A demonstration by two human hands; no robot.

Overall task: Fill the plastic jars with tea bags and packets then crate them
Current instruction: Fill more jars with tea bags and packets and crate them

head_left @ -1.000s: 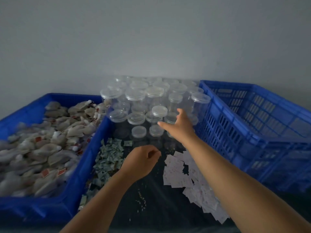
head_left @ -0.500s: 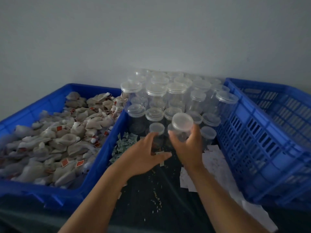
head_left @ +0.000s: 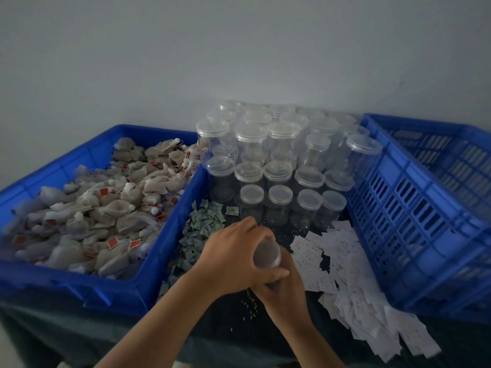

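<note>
Withdrawn from the stack of clear lidded jars (head_left: 279, 160) since the earlier frame: our left hand (head_left: 231, 257) wraps the lid (head_left: 267, 251) and our right hand (head_left: 285, 290) clasps the body of one small clear plastic jar (head_left: 268, 261). It is held low over the dark tabletop (head_left: 239, 341), between the green packets (head_left: 204, 227) and the white packets (head_left: 345, 261). We judge it light, stiff, slick: hold body, twist lid.

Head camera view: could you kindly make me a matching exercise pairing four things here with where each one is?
Things:
1 tea bags
2 green packets
3 white packets
4 held jar

Places:
A between left hand and right hand
B in the solid blue bin
C on the table beside the slatted blue crate
D on the table against the bin's right wall

Pairs: 1-B, 2-D, 3-C, 4-A
</note>
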